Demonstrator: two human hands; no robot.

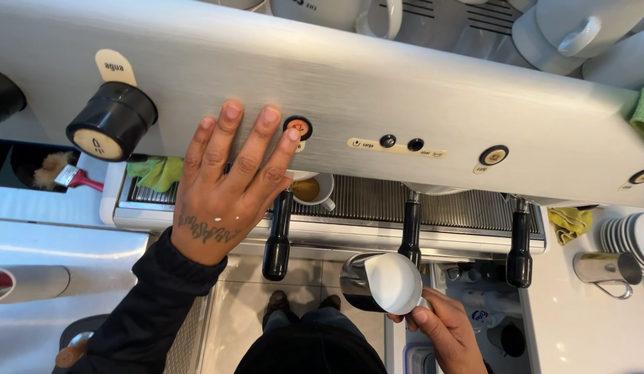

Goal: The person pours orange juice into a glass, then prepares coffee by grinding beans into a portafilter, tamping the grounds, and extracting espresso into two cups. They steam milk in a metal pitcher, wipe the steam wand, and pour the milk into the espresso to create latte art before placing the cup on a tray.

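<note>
My left hand (225,183) lies flat with spread fingers against the brushed steel front panel (377,90) of an espresso machine, its little finger on an orange round button (298,127). Just below that hand, a white cup (315,190) holding brown coffee stands on the drip grate (433,201). My right hand (443,331) grips a steel milk pitcher (381,282) filled with white foamed milk, held low in front of the machine.
Three black portafilter handles (277,235) (410,232) (520,249) hang under the machine. A black knob (111,122) sticks out at the left. White cups (564,31) sit on top. Green cloths (156,172), stacked saucers (630,239) and a small steel pitcher (606,269) lie at the sides.
</note>
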